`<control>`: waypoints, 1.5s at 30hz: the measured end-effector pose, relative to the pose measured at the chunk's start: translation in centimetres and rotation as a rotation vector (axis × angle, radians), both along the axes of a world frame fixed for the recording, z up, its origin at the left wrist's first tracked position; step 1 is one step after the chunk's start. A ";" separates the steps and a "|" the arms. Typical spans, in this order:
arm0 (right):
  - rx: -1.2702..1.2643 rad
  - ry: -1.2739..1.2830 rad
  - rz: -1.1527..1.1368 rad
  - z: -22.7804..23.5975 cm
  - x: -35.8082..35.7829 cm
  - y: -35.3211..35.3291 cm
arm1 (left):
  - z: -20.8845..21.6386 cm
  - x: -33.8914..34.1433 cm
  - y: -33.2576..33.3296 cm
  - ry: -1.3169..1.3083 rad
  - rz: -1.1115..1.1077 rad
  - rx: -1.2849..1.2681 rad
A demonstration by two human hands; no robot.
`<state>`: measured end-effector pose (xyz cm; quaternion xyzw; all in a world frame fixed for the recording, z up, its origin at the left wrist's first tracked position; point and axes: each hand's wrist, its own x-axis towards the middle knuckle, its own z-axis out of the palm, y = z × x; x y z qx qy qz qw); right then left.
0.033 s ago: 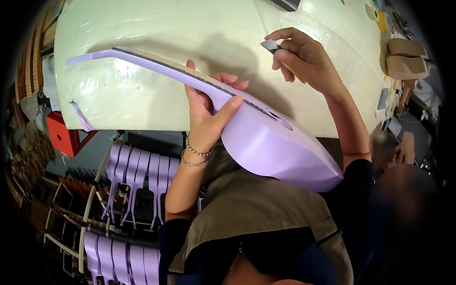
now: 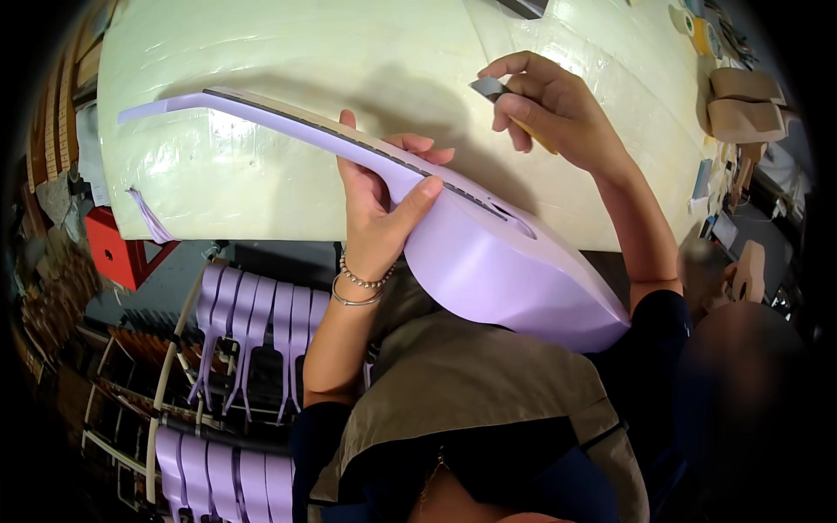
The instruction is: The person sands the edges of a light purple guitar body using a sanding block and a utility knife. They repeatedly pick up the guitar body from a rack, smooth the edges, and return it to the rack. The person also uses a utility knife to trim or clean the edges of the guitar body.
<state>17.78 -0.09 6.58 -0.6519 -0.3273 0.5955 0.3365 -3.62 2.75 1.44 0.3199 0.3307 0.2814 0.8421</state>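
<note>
A lilac-painted stringed-instrument body (image 2: 506,279) with a long neck (image 2: 288,118) lies tilted across my lap and the edge of the table, headstock pointing left. My left hand (image 2: 379,218), with bracelets on its wrist, grips the neck where it joins the body, thumb on the dark fretboard side. Above the fretboard, my right hand (image 2: 558,105) is raised and pinches a small grey flat piece (image 2: 488,87); a yellow-orange bit shows under the fingers. The piece is off the instrument.
A pale table (image 2: 261,52) with a glossy covering fills the top. Below it on the left, racks hold several lilac necks (image 2: 253,322), next to a red box (image 2: 118,248). Brown blocks (image 2: 741,105) and tape rolls (image 2: 697,30) crowd the right edge.
</note>
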 end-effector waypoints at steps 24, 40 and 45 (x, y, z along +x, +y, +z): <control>-0.071 -0.147 -0.133 -2.1 0.4 -1.5 | 0.4 0.3 1.9 0.001 0.075 -0.241; 0.106 -0.387 0.346 1.0 -0.9 -0.5 | 0.0 1.2 2.3 -0.012 0.186 -0.355; 0.420 -0.811 0.609 1.9 -2.0 1.3 | 0.3 1.3 2.3 0.049 0.194 -0.333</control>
